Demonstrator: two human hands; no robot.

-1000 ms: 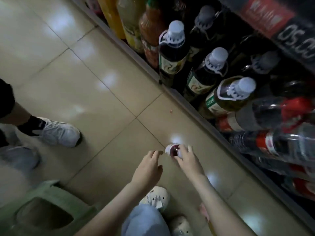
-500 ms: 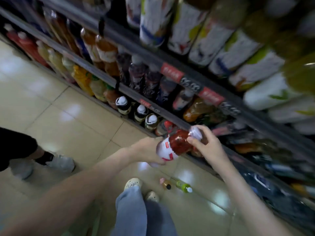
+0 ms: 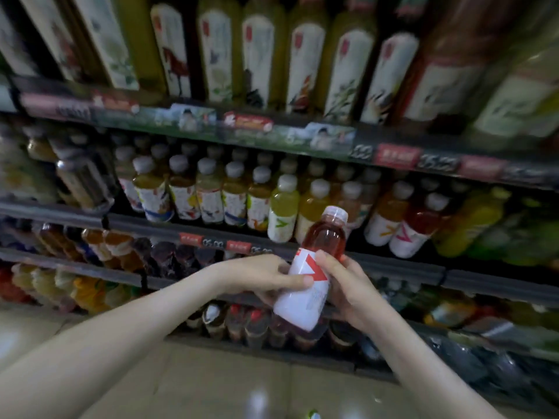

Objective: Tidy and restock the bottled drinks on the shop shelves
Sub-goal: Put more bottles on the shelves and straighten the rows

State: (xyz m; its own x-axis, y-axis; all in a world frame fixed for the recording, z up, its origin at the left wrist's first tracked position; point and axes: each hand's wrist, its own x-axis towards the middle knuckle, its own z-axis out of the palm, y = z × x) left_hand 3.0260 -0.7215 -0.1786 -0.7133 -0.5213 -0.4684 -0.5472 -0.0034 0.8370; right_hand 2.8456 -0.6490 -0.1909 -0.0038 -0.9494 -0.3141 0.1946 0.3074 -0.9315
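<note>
At the centre of the frame both hands grasp a red drink bottle (image 3: 304,300) with a white cap and a white label, tilted with its cap toward the upper right. The left hand (image 3: 260,273) curls round the label from the left, thumb across the front; the right hand (image 3: 348,288) grips it from the right. The bottle is held in front of the middle shelf (image 3: 151,225), just below a row of yellow bottles (image 3: 282,210). A similar red bottle (image 3: 423,219) stands at the right of that row. Tall bottles (image 3: 257,55) line the top of the frame.
</note>
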